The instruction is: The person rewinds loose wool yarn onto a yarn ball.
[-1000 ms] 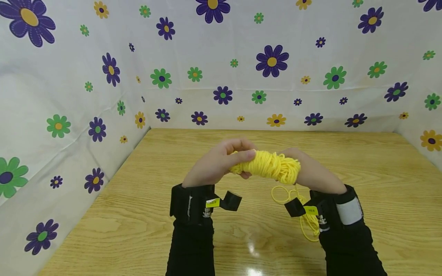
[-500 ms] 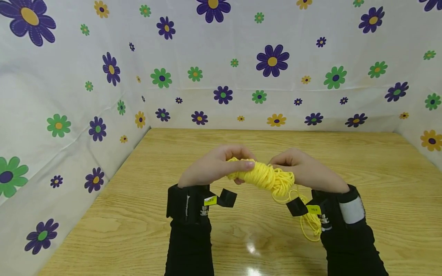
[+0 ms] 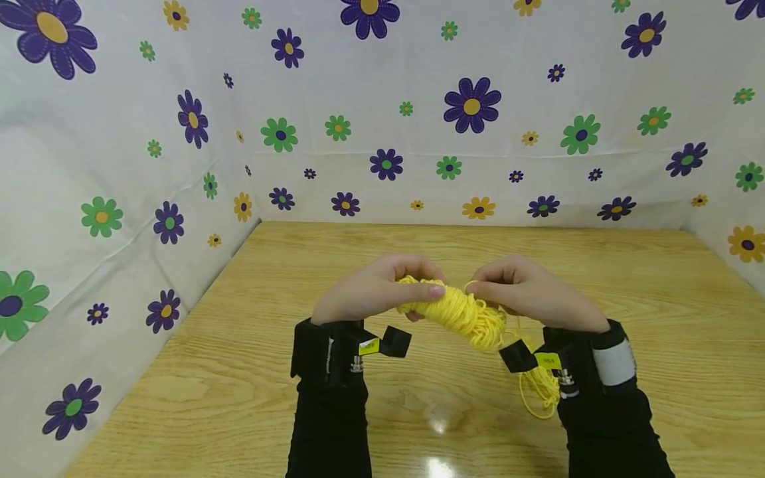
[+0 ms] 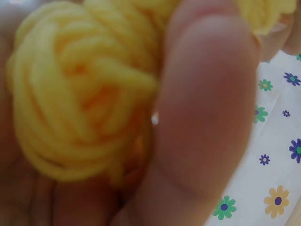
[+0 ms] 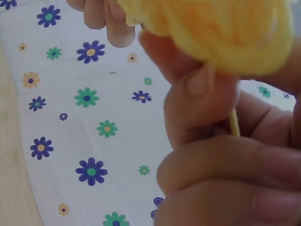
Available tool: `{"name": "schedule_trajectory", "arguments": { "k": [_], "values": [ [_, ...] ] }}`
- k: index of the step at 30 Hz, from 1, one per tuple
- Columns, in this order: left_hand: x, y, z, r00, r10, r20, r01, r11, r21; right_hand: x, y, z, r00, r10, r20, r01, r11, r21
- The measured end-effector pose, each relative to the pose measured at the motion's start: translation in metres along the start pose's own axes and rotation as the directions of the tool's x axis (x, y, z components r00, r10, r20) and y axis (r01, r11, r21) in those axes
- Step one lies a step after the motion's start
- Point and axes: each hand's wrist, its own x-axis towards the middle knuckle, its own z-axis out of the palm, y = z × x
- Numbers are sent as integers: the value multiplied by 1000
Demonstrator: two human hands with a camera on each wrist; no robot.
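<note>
A thick bundle of wound yellow yarn (image 3: 457, 313) is held up over the table, its right end tilted down. My left hand (image 3: 382, 289) grips its left end, thumb across the near side and fingers behind. The left wrist view shows the coiled end of the bundle (image 4: 84, 103) close beside my thumb (image 4: 207, 103). At the bundle's upper right, my right hand (image 3: 534, 292) pinches a strand of the yarn between thumb and forefinger. In the right wrist view a thin strand (image 5: 235, 123) runs down past my curled fingers, under the bundle (image 5: 230, 37).
A loose heap of yellow yarn (image 3: 540, 385) lies on the wooden table (image 3: 227, 392), partly hidden by the right wrist camera (image 3: 518, 356). A white flowered cloth (image 3: 352, 73) stands behind the table and along its sides.
The right hand has come from behind the bundle to its upper right side, with the thumb now in sight. The bundle's right end has tipped down. The left hand has lowered slightly, still holding.
</note>
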Motion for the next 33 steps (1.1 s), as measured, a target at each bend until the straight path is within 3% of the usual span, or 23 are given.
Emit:
{"name": "schedule_trajectory", "arguments": {
  "k": [10,15,20,24,29,33],
  "values": [
    [7,-2,6,993,-96,-62,101,991,84,0,-5,5,986,64,-154,-61,998,24],
    [12,-6,8,979,-152,-136,172,974,146,0,-8,7,978,57,-201,-52,998,33],
    [16,-9,8,960,-189,-207,220,966,134,-1,-12,10,971,48,-236,-44,999,22],
    [16,-9,9,936,-204,-288,246,962,119,-1,-17,13,964,33,-264,-27,999,27],
    [18,-9,11,897,-190,-400,233,970,63,1,-21,18,965,-1,-261,14,999,47],
    [20,-11,11,852,-183,-491,202,979,-13,1,-23,20,973,-18,-230,19,1000,0]
  ]
}}
